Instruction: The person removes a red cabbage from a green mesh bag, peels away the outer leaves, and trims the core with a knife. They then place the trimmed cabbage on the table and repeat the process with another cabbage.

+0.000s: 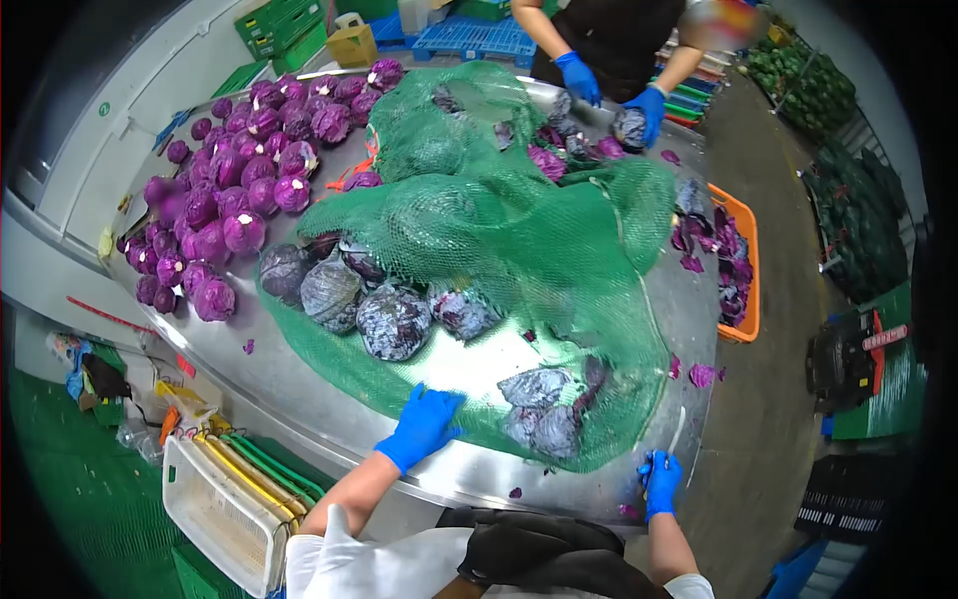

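My left hand (424, 427), in a blue glove, rests with spread fingers at the near edge of a green mesh bag (539, 245). Nothing is held in it. Just beyond its fingertips, several dark, dusty red cabbages (393, 321) lie at the mouth of the mesh. My right hand (661, 481), also gloved in blue, is at the table's near right corner with its fingers curled closed. What it grips is too small to make out. Loose outer cabbage leaves (544, 424) lie on the mesh between my two hands.
Many trimmed purple cabbages (244, 231) are piled on the left of the metal table (279, 364). Across it, a co-worker's gloved hand (644, 115) holds a cabbage. An orange crate (750, 299) of leaves stands at the right edge. Stacked baskets (225, 514) sit below left.
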Available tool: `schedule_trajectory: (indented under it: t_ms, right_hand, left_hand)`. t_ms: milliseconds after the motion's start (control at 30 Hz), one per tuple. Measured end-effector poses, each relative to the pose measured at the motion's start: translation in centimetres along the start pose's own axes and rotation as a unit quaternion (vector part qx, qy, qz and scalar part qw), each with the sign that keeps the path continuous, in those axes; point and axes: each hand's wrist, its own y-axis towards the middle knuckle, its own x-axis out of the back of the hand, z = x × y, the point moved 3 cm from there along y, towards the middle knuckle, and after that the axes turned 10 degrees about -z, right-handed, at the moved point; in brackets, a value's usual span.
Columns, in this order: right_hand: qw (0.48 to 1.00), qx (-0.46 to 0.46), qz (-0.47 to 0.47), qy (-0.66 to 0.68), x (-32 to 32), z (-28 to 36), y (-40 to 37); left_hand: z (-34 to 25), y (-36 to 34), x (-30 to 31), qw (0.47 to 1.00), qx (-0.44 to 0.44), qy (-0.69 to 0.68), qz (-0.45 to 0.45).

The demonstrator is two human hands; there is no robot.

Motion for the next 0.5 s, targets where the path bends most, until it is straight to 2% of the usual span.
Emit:
schedule_trajectory:
  t_ms: [67,167,267,367,500]
  right_hand:
    - [0.999,0.027,0.016,0.023,0.4,-1.2,1.0]
    - [0.998,0.019,0.051,-0.001,0.4,1.8,-1.2]
    - [0.994,0.093,0.063,0.009,0.4,-0.6,0.1]
    - [0.994,0.088,0.063,-0.003,0.5,1.1,-1.2]
    - [0.987,0.144,0.065,-0.028,0.6,0.7,-0.5]
  left_hand:
    - [0.7,-3.1,-4.7,0.990,0.090,-0.098,0.051]
    - [-0.8,-6.7,-4.0,0.978,0.187,-0.087,0.025]
    - [-0.7,-12.1,-2.4,0.971,0.218,0.002,0.096]
    - [-1.7,-16.5,1.0,0.960,0.265,0.043,0.077]
    - [-3.6,-19.1,4.1,0.939,0.313,0.091,0.105]
